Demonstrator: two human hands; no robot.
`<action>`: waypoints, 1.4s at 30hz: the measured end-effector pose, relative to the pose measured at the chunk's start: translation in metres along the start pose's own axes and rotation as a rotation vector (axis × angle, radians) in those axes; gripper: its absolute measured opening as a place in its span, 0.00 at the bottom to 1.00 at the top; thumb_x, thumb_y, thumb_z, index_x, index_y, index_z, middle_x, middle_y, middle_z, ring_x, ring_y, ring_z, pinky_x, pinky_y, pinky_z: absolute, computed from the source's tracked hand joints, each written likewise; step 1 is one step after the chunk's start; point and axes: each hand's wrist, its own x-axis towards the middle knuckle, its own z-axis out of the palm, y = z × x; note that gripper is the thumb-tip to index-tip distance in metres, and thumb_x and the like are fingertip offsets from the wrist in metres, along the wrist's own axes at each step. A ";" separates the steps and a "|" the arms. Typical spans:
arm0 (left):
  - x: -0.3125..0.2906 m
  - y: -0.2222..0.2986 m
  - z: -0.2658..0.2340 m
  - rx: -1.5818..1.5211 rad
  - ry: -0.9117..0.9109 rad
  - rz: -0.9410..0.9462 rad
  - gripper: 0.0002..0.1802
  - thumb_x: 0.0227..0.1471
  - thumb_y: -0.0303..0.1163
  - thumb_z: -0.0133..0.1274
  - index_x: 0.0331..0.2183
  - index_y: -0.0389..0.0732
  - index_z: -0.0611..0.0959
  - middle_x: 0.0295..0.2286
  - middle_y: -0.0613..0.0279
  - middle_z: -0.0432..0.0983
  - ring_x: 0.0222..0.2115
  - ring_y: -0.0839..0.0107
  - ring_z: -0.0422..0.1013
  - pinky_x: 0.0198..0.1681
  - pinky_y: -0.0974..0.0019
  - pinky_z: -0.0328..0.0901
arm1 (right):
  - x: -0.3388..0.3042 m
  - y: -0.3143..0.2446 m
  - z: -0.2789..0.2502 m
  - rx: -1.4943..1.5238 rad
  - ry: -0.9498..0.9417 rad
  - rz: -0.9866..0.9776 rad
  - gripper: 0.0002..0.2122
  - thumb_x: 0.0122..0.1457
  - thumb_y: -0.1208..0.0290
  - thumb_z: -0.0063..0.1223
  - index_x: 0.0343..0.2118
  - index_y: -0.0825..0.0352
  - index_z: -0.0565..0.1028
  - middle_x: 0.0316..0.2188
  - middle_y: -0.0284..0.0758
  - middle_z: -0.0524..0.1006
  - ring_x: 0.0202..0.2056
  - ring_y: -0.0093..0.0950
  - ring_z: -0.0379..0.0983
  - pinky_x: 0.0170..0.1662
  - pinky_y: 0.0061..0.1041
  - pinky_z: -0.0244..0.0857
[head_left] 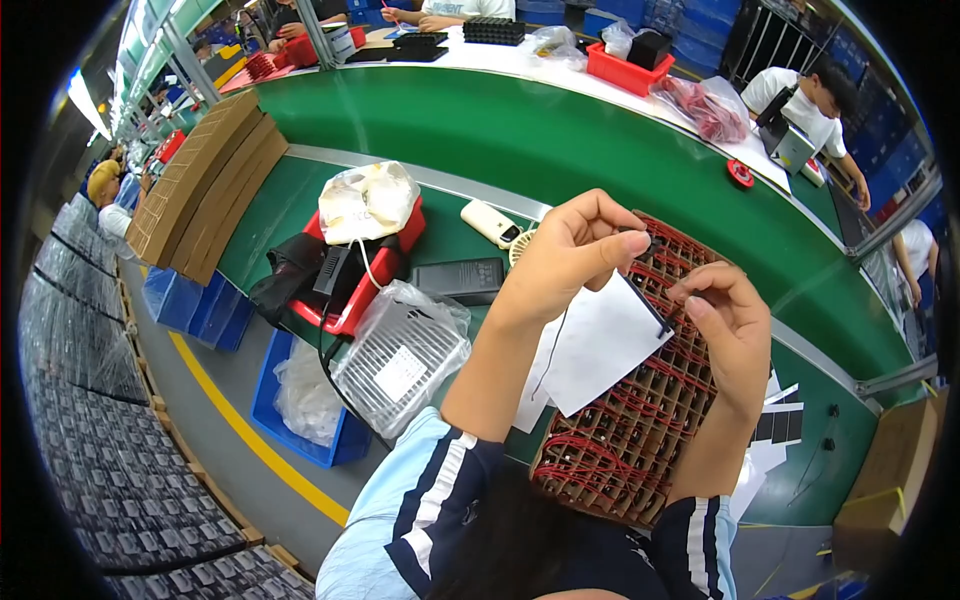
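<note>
My left hand (pixel 570 255) is raised over the bench, thumb and forefinger pinched together at a small dark piece whose kind I cannot make out. My right hand (pixel 735 335) is lower and to the right, its fingertips also closed, and what they hold is too small to name. Beneath both hands lies a cardboard divider tray (pixel 640 395), its many cells filled with small dark parts and red wires (pixel 590 455). A white sheet of paper (pixel 600 350) covers part of the tray's left side. A thin dark wire (pixel 553 355) hangs down across the paper below my left hand.
Left of the tray are a bagged, grilled item (pixel 400 365), a black box-shaped adapter (pixel 458 279), a cream handheld fan (pixel 490 222) and a red bin (pixel 350 318). Cardboard dividers (pixel 205 185) stand far left. A blue bin (pixel 345 440) sits below the bench edge. Co-workers sit across.
</note>
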 end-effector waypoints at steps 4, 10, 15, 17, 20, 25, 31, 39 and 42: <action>0.007 -0.006 0.002 0.013 -0.032 -0.026 0.09 0.42 0.29 0.55 0.27 0.37 0.73 0.15 0.68 0.68 0.12 0.87 0.54 0.13 0.82 0.46 | -0.002 -0.003 -0.007 0.009 0.002 -0.018 0.09 0.49 0.81 0.47 0.35 0.72 0.68 0.29 0.33 0.70 0.34 0.21 0.65 0.39 0.18 0.58; 0.006 -0.014 0.005 0.002 -0.040 -0.107 0.09 0.42 0.30 0.55 0.27 0.37 0.73 0.15 0.69 0.66 0.12 0.87 0.54 0.13 0.82 0.46 | -0.002 0.000 -0.003 0.142 -0.021 -0.035 0.11 0.51 0.76 0.46 0.37 0.75 0.69 0.30 0.35 0.69 0.36 0.23 0.67 0.42 0.19 0.59; 0.011 -0.026 0.015 0.091 -0.093 -0.113 0.08 0.46 0.30 0.51 0.29 0.37 0.73 0.16 0.73 0.62 0.12 0.88 0.51 0.13 0.82 0.44 | -0.001 -0.001 -0.011 0.147 -0.045 0.005 0.21 0.51 0.65 0.44 0.42 0.78 0.63 0.29 0.37 0.66 0.38 0.29 0.65 0.45 0.26 0.57; 0.011 -0.026 0.012 0.067 -0.126 -0.108 0.09 0.48 0.32 0.48 0.30 0.36 0.73 0.15 0.71 0.61 0.10 0.87 0.48 0.12 0.82 0.43 | 0.003 0.004 -0.015 0.298 -0.046 -0.057 0.16 0.52 0.72 0.37 0.40 0.79 0.64 0.26 0.38 0.66 0.34 0.31 0.64 0.44 0.27 0.57; 0.010 -0.029 0.014 0.044 -0.132 -0.059 0.14 0.49 0.37 0.46 0.31 0.36 0.73 0.16 0.68 0.63 0.09 0.88 0.45 0.12 0.82 0.42 | 0.004 0.003 -0.017 0.310 0.008 -0.073 0.13 0.54 0.75 0.34 0.38 0.79 0.65 0.25 0.38 0.67 0.33 0.30 0.64 0.41 0.26 0.58; 0.009 -0.034 0.016 -0.027 -0.237 -0.077 0.18 0.50 0.42 0.45 0.34 0.36 0.73 0.17 0.66 0.64 0.09 0.87 0.45 0.12 0.81 0.42 | -0.001 0.005 -0.014 0.288 0.039 -0.128 0.09 0.55 0.77 0.38 0.35 0.76 0.69 0.27 0.36 0.72 0.32 0.21 0.69 0.39 0.17 0.62; 0.006 -0.034 0.019 0.052 -0.238 -0.066 0.20 0.50 0.43 0.43 0.35 0.35 0.72 0.18 0.66 0.64 0.09 0.88 0.46 0.12 0.81 0.43 | -0.007 -0.001 -0.004 0.100 0.120 -0.175 0.08 0.54 0.78 0.41 0.35 0.75 0.69 0.28 0.36 0.71 0.32 0.23 0.67 0.39 0.19 0.61; 0.004 -0.034 0.017 -0.038 -0.301 -0.089 0.22 0.52 0.44 0.40 0.37 0.33 0.71 0.19 0.66 0.64 0.10 0.88 0.45 0.13 0.81 0.41 | -0.003 0.004 -0.006 0.153 0.120 -0.306 0.15 0.55 0.76 0.34 0.43 0.79 0.63 0.30 0.41 0.67 0.34 0.26 0.63 0.42 0.23 0.57; 0.007 -0.036 0.019 -0.156 -0.358 -0.141 0.22 0.53 0.44 0.37 0.39 0.34 0.71 0.19 0.67 0.64 0.11 0.87 0.44 0.13 0.81 0.40 | -0.003 0.002 -0.011 0.187 0.099 -0.298 0.17 0.54 0.74 0.33 0.43 0.80 0.63 0.31 0.41 0.67 0.34 0.26 0.62 0.42 0.24 0.56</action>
